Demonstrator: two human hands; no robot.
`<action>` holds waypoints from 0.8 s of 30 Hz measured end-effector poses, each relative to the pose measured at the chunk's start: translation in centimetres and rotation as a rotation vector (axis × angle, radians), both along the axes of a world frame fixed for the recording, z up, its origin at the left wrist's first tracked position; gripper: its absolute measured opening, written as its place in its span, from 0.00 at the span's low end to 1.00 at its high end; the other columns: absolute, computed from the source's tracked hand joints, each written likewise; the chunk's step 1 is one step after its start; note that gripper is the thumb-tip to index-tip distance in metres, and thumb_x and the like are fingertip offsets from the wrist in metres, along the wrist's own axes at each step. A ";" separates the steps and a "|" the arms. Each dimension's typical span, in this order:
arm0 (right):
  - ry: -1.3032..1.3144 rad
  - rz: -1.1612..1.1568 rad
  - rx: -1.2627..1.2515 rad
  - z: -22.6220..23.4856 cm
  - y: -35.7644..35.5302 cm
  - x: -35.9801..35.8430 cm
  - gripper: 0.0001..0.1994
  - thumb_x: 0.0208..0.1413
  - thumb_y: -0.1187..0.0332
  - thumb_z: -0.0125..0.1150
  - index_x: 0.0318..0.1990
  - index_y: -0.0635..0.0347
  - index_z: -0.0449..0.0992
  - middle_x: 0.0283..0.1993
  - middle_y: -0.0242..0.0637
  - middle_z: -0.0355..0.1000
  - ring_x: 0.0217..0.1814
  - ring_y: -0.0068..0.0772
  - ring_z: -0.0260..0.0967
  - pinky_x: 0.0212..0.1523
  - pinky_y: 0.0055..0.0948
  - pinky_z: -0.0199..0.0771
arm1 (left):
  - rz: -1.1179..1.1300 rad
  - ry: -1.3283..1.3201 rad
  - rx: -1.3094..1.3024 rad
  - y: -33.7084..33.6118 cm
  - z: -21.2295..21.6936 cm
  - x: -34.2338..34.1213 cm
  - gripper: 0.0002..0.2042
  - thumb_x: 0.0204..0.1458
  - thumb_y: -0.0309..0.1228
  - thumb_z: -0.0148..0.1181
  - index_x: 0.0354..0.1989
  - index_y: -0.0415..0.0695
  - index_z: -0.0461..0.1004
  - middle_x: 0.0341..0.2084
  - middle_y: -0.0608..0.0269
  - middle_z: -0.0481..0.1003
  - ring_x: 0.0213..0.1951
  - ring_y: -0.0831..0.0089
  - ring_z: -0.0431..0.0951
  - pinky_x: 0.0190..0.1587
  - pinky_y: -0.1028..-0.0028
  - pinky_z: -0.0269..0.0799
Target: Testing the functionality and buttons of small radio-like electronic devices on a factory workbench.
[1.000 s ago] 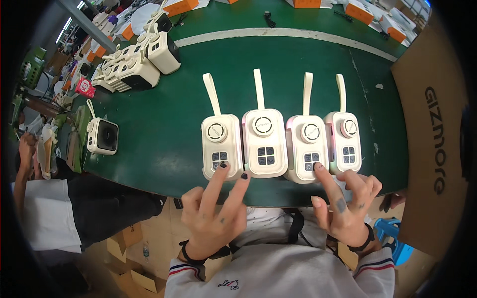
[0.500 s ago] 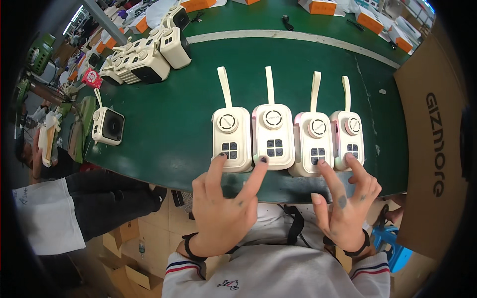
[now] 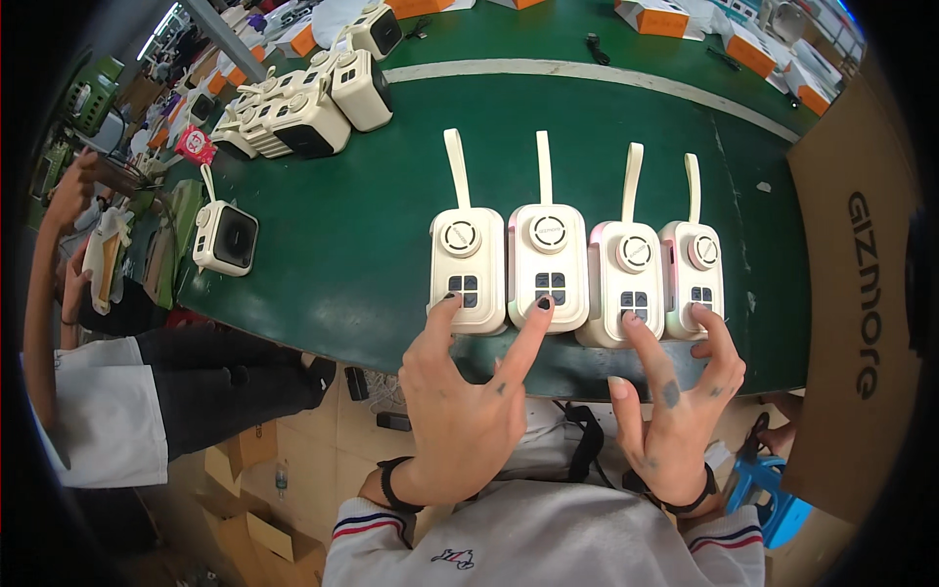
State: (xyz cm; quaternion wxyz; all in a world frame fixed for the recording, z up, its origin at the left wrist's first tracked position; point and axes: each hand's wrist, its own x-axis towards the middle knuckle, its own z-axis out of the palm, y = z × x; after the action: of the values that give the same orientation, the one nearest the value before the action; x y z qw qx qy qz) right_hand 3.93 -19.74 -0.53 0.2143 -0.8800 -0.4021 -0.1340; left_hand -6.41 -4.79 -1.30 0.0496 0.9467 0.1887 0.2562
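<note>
Several cream portable speakers with upright strap loops, round top knobs and dark four-button pads stand in a row before me. My left hand [image 3: 465, 416] is open, two fingers spread. One fingertip touches the button pad of the leftmost speaker [image 3: 468, 264]; the other presses on the pad of the speaker beside it [image 3: 548, 249]. With its fingers apart, my right hand [image 3: 675, 411] puts one fingertip on the lower left of the third speaker's pad [image 3: 626, 269] and another on the pad of the rightmost speaker [image 3: 693, 254]. Its thumb stays off the speakers. Neither hand grasps anything.
More cream speakers [image 3: 303, 122] cluster at the far left of the green table [image 3: 342, 225], with a single one [image 3: 227, 238] nearer. A large cardboard box [image 3: 851, 293] stands along the right edge. Another person [image 3: 108, 391] is at left. Orange-white boxes [image 3: 655, 15] lie at the back.
My left fingertips have moved up from the lower edges onto the button pads. At left, the other person's arm has come into view. The whole view has shifted slightly.
</note>
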 end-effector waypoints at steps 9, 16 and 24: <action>-0.019 -0.007 0.002 0.0 0.0 -0.1 0.22 0.45 0.57 0.66 0.51 0.42 0.76 0.59 0.51 0.55 0.51 0.45 0.54 0.49 0.37 0.52 | 0.034 -0.013 -0.031 -0.6 0.0 0.0 0.30 0.35 0.19 0.54 0.53 0.55 0.73 0.54 0.42 0.56 0.46 0.56 0.62 0.45 0.64 0.61; -0.035 -0.030 -0.011 0.2 0.2 -0.4 0.22 0.44 0.57 0.67 0.51 0.41 0.76 0.59 0.50 0.56 0.48 0.42 0.56 0.47 0.36 0.53 | 0.094 0.027 -0.048 -1.5 0.3 0.3 0.31 0.36 0.20 0.54 0.55 0.55 0.71 0.56 0.42 0.55 0.38 0.61 0.65 0.44 0.65 0.60; -0.045 -0.008 0.049 -0.8 0.4 -0.1 0.25 0.41 0.61 0.69 0.52 0.40 0.75 0.61 0.49 0.53 0.37 0.36 0.57 0.43 0.35 0.55 | 0.117 0.059 0.005 -1.5 0.2 0.4 0.31 0.36 0.22 0.55 0.56 0.53 0.70 0.55 0.41 0.57 0.38 0.63 0.66 0.44 0.64 0.58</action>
State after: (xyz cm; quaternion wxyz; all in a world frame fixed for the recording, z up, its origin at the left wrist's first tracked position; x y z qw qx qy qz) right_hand 3.88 -19.33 -1.32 0.2260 -0.8728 -0.4000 -0.1645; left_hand -6.01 -6.29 -1.12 0.0266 0.9413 0.2444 0.2312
